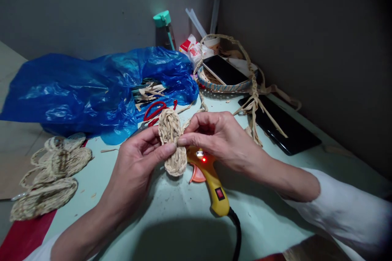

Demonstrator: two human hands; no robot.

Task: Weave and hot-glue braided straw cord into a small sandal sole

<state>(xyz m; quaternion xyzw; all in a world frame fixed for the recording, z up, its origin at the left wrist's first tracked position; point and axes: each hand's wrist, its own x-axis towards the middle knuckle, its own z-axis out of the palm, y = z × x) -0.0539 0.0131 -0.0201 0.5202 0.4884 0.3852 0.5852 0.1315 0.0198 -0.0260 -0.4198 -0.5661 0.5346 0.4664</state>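
Observation:
Between both hands, upright above the table, is a small oval sole of coiled straw braid [172,130]. My left hand [143,151] is closed on its left side, thumb across the front and fingers behind. From the right, my right hand [214,136] pinches the sole's edge near the middle, where a strand of braid runs off behind the fingers. Behind and below my right hand lies a yellow glue gun [214,183] with an orange trigger and a lit red light; its nozzle end is hidden. Red-handled scissors [154,111] lie just beyond the sole.
A blue plastic bag [92,89] with straw strands spans the back left. Several woven straw slippers [49,195] sit at the left edge. At the back right are a basket [225,85] holding a phone [225,70], a black tablet [281,126] and a bottle [163,30].

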